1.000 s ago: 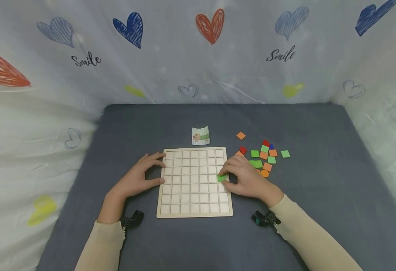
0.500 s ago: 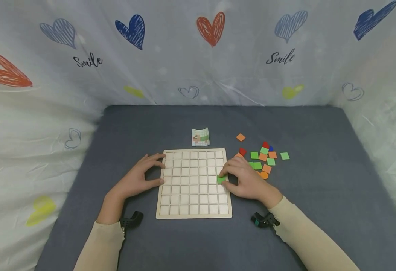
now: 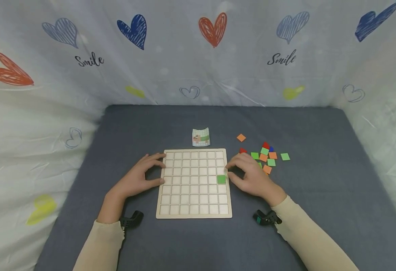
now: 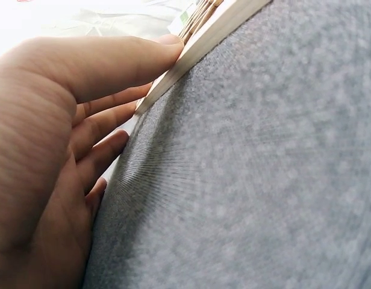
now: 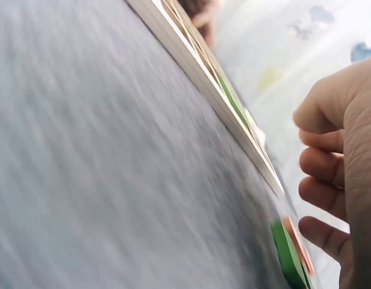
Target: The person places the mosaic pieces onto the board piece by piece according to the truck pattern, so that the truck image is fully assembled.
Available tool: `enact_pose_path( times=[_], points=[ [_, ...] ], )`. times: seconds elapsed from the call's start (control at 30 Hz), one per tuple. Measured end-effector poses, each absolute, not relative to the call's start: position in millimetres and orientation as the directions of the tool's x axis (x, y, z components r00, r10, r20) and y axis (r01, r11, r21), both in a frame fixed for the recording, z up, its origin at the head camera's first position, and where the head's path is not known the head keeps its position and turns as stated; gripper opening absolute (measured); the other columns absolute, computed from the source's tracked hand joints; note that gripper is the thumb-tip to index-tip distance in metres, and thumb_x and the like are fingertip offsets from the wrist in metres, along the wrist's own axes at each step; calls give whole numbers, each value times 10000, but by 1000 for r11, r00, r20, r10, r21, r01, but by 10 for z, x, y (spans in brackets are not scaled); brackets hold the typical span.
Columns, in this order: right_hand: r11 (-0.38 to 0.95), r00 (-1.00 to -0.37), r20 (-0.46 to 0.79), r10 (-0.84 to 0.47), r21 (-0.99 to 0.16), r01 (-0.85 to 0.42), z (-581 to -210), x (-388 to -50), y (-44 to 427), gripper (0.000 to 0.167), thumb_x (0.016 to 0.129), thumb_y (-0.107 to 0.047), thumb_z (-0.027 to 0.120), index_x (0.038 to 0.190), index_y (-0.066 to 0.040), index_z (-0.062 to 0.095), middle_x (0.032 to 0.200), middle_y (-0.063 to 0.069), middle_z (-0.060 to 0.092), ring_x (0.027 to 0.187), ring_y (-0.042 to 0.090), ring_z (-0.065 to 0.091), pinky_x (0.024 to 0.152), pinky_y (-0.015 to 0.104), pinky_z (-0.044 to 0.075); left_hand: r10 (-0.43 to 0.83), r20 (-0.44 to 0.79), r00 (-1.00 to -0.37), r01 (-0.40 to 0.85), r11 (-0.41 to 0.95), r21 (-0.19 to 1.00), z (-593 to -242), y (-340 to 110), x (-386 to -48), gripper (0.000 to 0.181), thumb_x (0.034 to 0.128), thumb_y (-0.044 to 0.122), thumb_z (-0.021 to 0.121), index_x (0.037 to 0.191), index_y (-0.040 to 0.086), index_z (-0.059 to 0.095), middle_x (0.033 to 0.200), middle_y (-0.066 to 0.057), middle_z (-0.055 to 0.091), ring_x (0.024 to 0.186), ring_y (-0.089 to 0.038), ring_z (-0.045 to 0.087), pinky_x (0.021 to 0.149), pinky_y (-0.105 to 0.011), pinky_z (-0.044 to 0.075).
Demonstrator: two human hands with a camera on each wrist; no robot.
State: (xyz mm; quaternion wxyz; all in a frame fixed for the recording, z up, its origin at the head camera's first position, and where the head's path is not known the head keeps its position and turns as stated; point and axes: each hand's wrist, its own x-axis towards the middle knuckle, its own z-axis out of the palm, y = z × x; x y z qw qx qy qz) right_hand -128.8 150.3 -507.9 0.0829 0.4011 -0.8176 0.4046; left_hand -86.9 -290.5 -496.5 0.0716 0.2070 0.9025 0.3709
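A pale wooden grid board (image 3: 194, 218) lies flat in the head view, its square cells in rows. One green square tile (image 3: 221, 179) sits in a cell at the board's right side. My left hand (image 3: 135, 177) rests its thumb and fingertips on the left edge of the board; the thumb (image 4: 131, 60) touches the rim in the left wrist view. Just off the right edge is my right hand (image 3: 252, 177), fingers bent loosely and a gap between thumb and fingertips. Nothing shows between them in the right wrist view, where the green tile (image 5: 232, 99) lies in the board.
Loose tiles in green, orange, red and blue lie right of the board, among them an orange square (image 3: 241, 137) and a green square (image 3: 285, 156). My right hand covers part of the pile. A small printed pattern card (image 3: 201, 137) lies behind the board on the grey tabletop (image 3: 143, 128).
My right hand has let go of the green tile and moved right, off the board, towards the loose tiles. The tile stays in its cell. My left hand keeps its place.
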Motion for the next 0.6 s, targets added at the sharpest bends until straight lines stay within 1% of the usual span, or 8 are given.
enact_pose_path(
  times=[0.13,0.33,0.37,0.47,0.57,0.6],
  points=[
    [400,-702,458,-545,-594,-698,-5043,-1349,1632,172,961,-70,810,1130,-85,783,1121,-7,725,1046,187,632,901,382,555,424,26,-905,316,630,709,-4970,-2895,-862,448,955,317,892,1326,151,705,1710,-86,441,1638,-393,272,1382,-581,70],
    [423,-732,462,-501,-606,-673,-4995,-1470,1837,192,965,-36,793,1156,-52,785,1155,40,744,1088,236,645,951,393,525,427,22,-904,316,634,706,-4989,-2909,-852,454,965,350,880,1339,169,697,1718,-66,430,1646,-376,262,1385,-569,66],
    [439,-738,459,-495,-601,-668,-4990,-1489,1877,193,966,-37,793,1158,-53,786,1159,46,743,1066,245,637,940,404,510,427,24,-904,318,633,706,-4988,-2909,-854,453,966,352,879,1339,171,697,1718,-64,431,1645,-374,264,1385,-568,68],
    [503,-767,433,-475,-582,-640,-4979,-1539,2000,205,965,-53,801,1169,-64,785,1176,61,740,1056,267,617,988,475,484,428,28,-903,319,627,711,-4976,-2907,-861,449,963,346,881,1335,171,700,1717,-66,432,1643,-379,266,1383,-574,69],
    [562,-800,388,-457,-572,-598,-4986,-1583,2104,231,959,-66,812,1188,-66,785,1179,75,740,1076,298,602,1037,543,462,433,31,-901,324,625,710,-4976,-2912,-868,451,962,353,882,1335,176,700,1715,-67,434,1642,-382,267,1380,-586,79],
    [575,-810,372,-453,-572,-585,-4991,-1594,2133,238,959,-71,813,1195,-65,784,1184,78,741,1112,309,606,1072,570,456,433,27,-901,322,626,710,-4978,-2914,-866,450,963,355,880,1337,182,699,1717,-60,431,1644,-377,262,1381,-584,79]
  ],
)
